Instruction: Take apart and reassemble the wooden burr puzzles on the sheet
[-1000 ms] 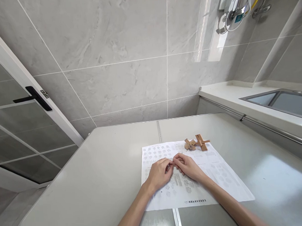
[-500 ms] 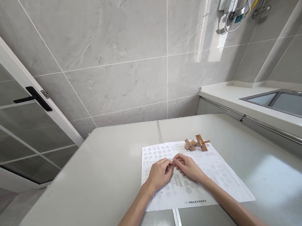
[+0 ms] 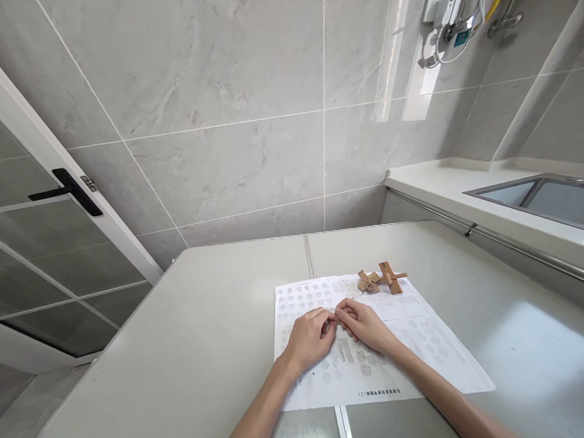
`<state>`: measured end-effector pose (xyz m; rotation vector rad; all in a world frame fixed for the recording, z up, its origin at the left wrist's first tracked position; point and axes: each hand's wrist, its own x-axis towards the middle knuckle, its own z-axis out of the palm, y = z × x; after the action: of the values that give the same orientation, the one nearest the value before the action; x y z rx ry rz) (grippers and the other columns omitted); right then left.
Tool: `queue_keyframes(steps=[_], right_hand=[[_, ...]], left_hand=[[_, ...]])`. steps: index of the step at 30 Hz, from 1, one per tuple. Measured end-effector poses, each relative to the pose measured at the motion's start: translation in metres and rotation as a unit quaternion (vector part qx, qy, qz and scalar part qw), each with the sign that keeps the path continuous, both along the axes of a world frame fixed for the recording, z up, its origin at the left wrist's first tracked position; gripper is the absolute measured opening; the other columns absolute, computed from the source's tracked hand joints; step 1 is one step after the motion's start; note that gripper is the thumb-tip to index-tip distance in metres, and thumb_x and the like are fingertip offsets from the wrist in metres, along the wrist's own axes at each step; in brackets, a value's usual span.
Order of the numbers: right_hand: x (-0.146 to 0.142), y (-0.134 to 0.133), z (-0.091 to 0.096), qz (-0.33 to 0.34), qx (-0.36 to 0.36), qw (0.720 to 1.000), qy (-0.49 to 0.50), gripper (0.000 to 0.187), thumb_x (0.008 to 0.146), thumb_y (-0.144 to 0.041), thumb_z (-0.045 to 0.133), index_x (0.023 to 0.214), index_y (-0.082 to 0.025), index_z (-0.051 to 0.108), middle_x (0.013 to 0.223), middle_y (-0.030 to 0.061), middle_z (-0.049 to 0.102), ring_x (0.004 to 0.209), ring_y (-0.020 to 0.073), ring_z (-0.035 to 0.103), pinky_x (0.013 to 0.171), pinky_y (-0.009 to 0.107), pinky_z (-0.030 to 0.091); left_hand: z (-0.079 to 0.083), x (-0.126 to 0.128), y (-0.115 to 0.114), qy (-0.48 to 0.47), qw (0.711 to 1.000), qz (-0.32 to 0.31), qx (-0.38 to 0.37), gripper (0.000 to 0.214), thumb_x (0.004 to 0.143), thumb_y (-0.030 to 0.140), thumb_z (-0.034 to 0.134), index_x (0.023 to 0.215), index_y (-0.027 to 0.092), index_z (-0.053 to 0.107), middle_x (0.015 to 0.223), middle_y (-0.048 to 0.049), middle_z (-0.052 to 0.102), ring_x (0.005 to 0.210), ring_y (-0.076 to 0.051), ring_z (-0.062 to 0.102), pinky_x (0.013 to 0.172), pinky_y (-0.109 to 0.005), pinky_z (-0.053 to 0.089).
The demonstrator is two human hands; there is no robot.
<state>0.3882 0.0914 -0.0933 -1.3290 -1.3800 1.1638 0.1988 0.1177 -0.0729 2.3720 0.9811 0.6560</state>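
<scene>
A large white printed sheet (image 3: 395,369) with small diagrams lies on the table, and both my hands rest over its middle. My left hand (image 3: 312,337) is closed, thumb and fingers curled in a pinch. Fingertip to fingertip with it, my right hand (image 3: 362,322) is closed in the same way. Whatever may be between the fingers is hidden or too small to make out. Just beyond my right hand, on the sheet's far edge, are two crossed wooden puzzle pieces: a smaller, lower cluster (image 3: 369,282) and a taller one (image 3: 391,278) beside it, touching or nearly so.
The pale grey table (image 3: 205,339) has a seam down its middle. A tiled wall (image 3: 231,163) stands behind it. To the right runs a counter with a sink (image 3: 552,198) and a metal rail (image 3: 516,253). At left is a glazed door with a black handle (image 3: 71,190).
</scene>
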Motion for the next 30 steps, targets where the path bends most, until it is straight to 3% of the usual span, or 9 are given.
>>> queue_keyframes(steps=[8, 11, 13, 16, 19, 21, 24, 30], right_hand=[[-0.003, 0.002, 0.003, -0.016, -0.023, 0.996, 0.08, 0.039, 0.091, -0.058, 0.064, 0.078, -0.022, 0.057, 0.061, -0.0057, 0.055, 0.047, 0.0106, 0.045, 0.045, 0.023, 0.038], [0.001, 0.005, 0.005, -0.052, -0.061, 0.981, 0.174, 0.048, 0.089, -0.065, 0.065, 0.072, -0.022, 0.054, 0.054, -0.0074, 0.046, 0.042, 0.0082, 0.036, 0.039, 0.021, 0.028], [0.008, 0.007, 0.006, -0.06, -0.081, 0.952, 0.288, 0.051, 0.09, -0.063, 0.067, 0.067, -0.023, 0.048, 0.049, -0.0098, 0.036, 0.039, 0.0065, 0.025, 0.036, 0.021, 0.02], [0.021, 0.01, 0.007, -0.055, -0.066, 0.878, 0.471, 0.053, 0.093, -0.052, 0.071, 0.063, -0.024, 0.037, 0.047, -0.0119, 0.026, 0.038, 0.0062, 0.015, 0.033, 0.021, 0.02], [0.033, 0.013, 0.006, -0.065, -0.057, 0.8, 0.593, 0.051, 0.096, -0.047, 0.069, 0.063, -0.024, 0.037, 0.047, -0.0112, 0.03, 0.036, 0.0056, 0.021, 0.032, 0.02, 0.026], [0.038, 0.014, 0.003, -0.075, -0.056, 0.763, 0.64, 0.049, 0.098, -0.048, 0.067, 0.065, -0.023, 0.04, 0.048, -0.0104, 0.036, 0.035, 0.0052, 0.027, 0.032, 0.02, 0.03], [0.043, 0.017, -0.002, -0.091, -0.055, 0.734, 0.67, 0.044, 0.1, -0.047, 0.064, 0.069, -0.023, 0.044, 0.046, -0.0105, 0.038, 0.034, 0.0053, 0.031, 0.031, 0.021, 0.032], [0.054, 0.019, -0.008, -0.115, -0.047, 0.707, 0.696, 0.03, 0.103, -0.041, 0.058, 0.08, -0.022, 0.051, 0.042, -0.0118, 0.038, 0.031, 0.0059, 0.034, 0.028, 0.02, 0.031]], left_hand=[[0.002, 0.001, 0.0, 0.003, 1.0, -0.002, 0.004, 0.018, 0.1, 0.023, 0.05, 0.099, 0.024, 0.069, 0.086, -0.0015, 0.068, 0.076, -0.017, 0.062, 0.068, -0.028, 0.046], [0.002, 0.001, 0.0, 0.001, 1.0, -0.006, 0.001, 0.019, 0.1, 0.021, 0.05, 0.101, 0.024, 0.069, 0.09, -0.0013, 0.07, 0.076, -0.016, 0.062, 0.069, -0.028, 0.047], [0.002, 0.0, -0.001, -0.001, 1.0, -0.006, -0.002, 0.02, 0.099, 0.021, 0.051, 0.101, 0.024, 0.07, 0.09, -0.0012, 0.071, 0.076, -0.016, 0.062, 0.069, -0.028, 0.047], [0.002, 0.0, -0.001, -0.003, 1.0, -0.001, -0.008, 0.021, 0.1, 0.022, 0.05, 0.1, 0.024, 0.071, 0.09, -0.0012, 0.071, 0.075, -0.016, 0.063, 0.069, -0.028, 0.048], [0.003, 0.001, -0.002, -0.009, 1.0, 0.003, -0.014, 0.022, 0.1, 0.023, 0.05, 0.101, 0.024, 0.071, 0.093, -0.0008, 0.071, 0.076, -0.016, 0.063, 0.07, -0.028, 0.049], [0.003, 0.001, -0.002, -0.011, 1.0, 0.005, -0.017, 0.022, 0.1, 0.023, 0.05, 0.101, 0.025, 0.072, 0.094, -0.0003, 0.072, 0.076, -0.015, 0.063, 0.07, -0.028, 0.049], [0.003, 0.001, -0.002, -0.012, 1.0, 0.008, -0.018, 0.022, 0.1, 0.023, 0.05, 0.101, 0.025, 0.072, 0.093, -0.0002, 0.071, 0.075, -0.015, 0.063, 0.069, -0.028, 0.049], [0.003, 0.001, -0.001, -0.012, 1.0, 0.002, -0.016, 0.022, 0.1, 0.024, 0.05, 0.101, 0.024, 0.072, 0.094, -0.0016, 0.072, 0.076, -0.016, 0.063, 0.069, -0.028, 0.049]])
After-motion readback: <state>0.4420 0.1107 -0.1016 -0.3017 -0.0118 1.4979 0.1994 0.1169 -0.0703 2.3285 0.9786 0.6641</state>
